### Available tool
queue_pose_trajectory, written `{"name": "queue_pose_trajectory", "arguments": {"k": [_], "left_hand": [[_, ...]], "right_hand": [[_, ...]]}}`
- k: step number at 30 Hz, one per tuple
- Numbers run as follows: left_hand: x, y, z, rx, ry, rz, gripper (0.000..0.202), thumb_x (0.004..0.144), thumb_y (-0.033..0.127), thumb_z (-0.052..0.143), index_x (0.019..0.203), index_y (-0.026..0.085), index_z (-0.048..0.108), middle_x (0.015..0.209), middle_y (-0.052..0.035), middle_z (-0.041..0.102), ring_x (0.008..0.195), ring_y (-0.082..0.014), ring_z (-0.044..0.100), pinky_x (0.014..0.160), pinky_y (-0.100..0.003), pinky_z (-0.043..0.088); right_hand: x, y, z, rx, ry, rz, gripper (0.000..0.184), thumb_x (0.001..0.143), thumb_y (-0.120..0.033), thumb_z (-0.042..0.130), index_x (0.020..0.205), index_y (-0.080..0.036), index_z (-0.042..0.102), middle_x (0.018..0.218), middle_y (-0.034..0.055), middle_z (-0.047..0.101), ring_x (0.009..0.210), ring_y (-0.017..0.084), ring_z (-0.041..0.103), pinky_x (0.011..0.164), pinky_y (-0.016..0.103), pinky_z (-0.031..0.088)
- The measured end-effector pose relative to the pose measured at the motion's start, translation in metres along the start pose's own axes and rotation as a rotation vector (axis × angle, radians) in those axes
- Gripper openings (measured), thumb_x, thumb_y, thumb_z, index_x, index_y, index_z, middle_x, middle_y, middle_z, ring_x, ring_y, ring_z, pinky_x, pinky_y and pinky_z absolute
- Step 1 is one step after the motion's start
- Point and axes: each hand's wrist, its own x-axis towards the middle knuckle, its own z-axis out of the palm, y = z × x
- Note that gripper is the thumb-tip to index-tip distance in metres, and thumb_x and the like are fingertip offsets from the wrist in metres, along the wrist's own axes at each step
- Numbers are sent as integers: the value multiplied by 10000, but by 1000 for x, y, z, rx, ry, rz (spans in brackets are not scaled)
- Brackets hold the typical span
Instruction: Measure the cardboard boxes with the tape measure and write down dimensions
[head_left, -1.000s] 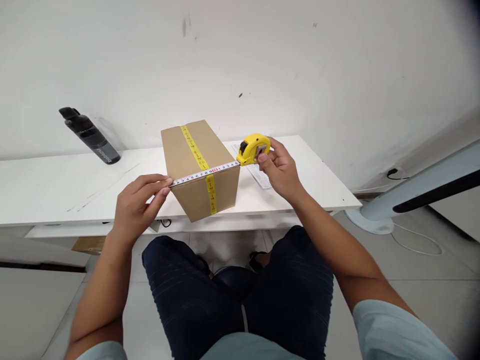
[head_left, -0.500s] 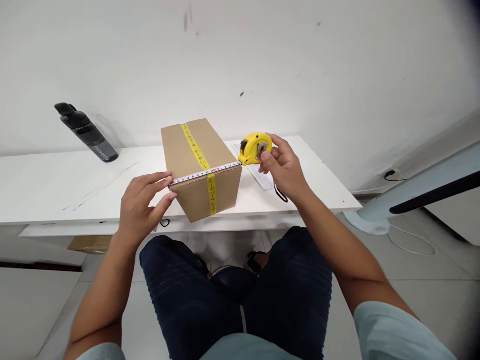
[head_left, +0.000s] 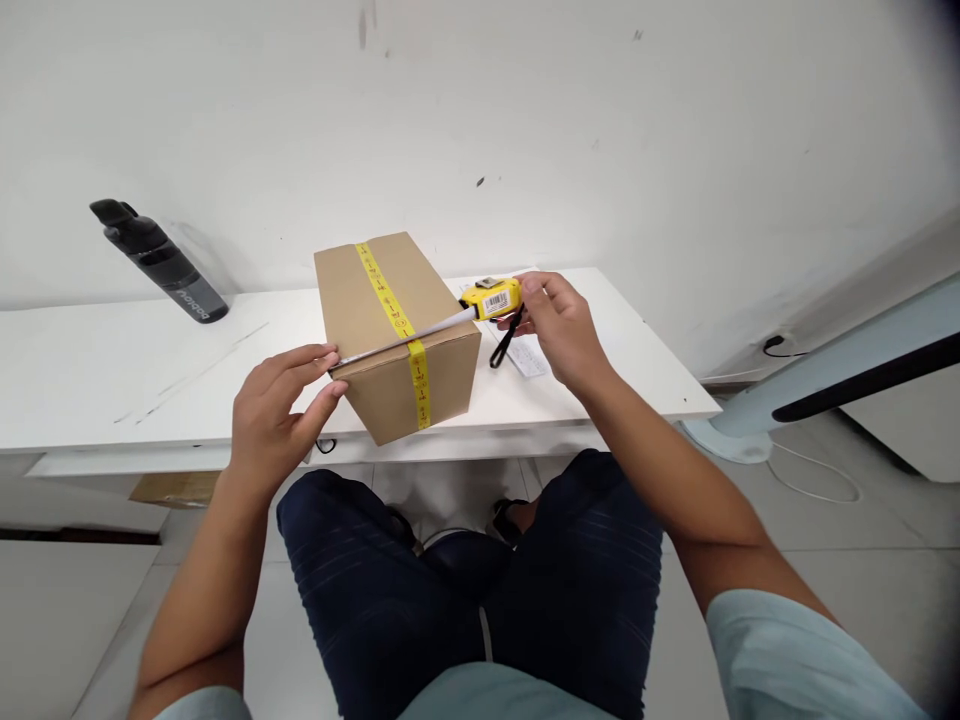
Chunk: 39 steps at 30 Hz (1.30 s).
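In the head view, the step in hand looks to be holding a drawn-out tape blade [head_left: 442, 325] across the top of a cardboard box [head_left: 349, 300], which sits on a white desk [head_left: 247, 405] in the middle of the frame, sealed with yellow printed packing tape [head_left: 382, 290]. The left hand [head_left: 281, 410], left of centre, has thumb and fingertips nearly closed about the box's near left corner, with the blade's end between them. The right hand [head_left: 559, 325], right of centre, pinches the far end of the yellow tape measure [head_left: 491, 299] between thumb and fingers; its black wrist strap [head_left: 506, 342] dangles below. The blade runs beside the near top edge and seems to rise towards the case, twisted so no figures can be read. As I judge it, a next move calls for a steady left corner while the right wrist turns the blade flat.

The box's lowest corner lies at the desk's front edge; whether it overhangs, I cannot tell. Room opens on the desk at the frame's left, up to the black bottle [head_left: 161, 260] near the wall [head_left: 480, 110], and right of the printed paper [head_left: 531, 360], which lies under the right hand.
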Motion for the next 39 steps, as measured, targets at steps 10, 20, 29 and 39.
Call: {"name": "queue_pose_trajectory", "arguments": {"k": [10,20,29,39], "left_hand": [[-5,-2,1,-17,-17,-15,237,956,267,717,1191,299,698,1262,-50,767,1176,-238,744,1016,-424,609],[-4,-1,0,-8,4,0,267,942,239,733,1202,295,700,1257,-54,769,1161,-243,752,1007,-422,617],[-5,7,-2,17,-29,-63,196,964,291,710,1159,277,698,1254,-58,771,1171,-236,747,1002,-422,616],[-11,7,12,-76,82,-66,179,974,287,699,1151,269,691,1255,-54,764,1158,-217,746,990,-402,639]], "right_hand": [[-4,1,-13,140,-140,-113,635,747,-632,859,1205,-335,534,1162,16,761,1020,226,733,872,416,631],[-12,-1,-12,169,-114,-139,628,747,-648,853,1203,-335,555,1197,30,753,1135,243,728,962,446,637],[-4,-6,-27,93,-130,-206,579,722,-560,911,1212,-327,708,1213,42,769,1163,281,727,958,480,661],[-4,0,-24,97,-137,-191,590,734,-560,903,1243,-341,702,1248,37,764,1207,279,717,963,474,664]]}}
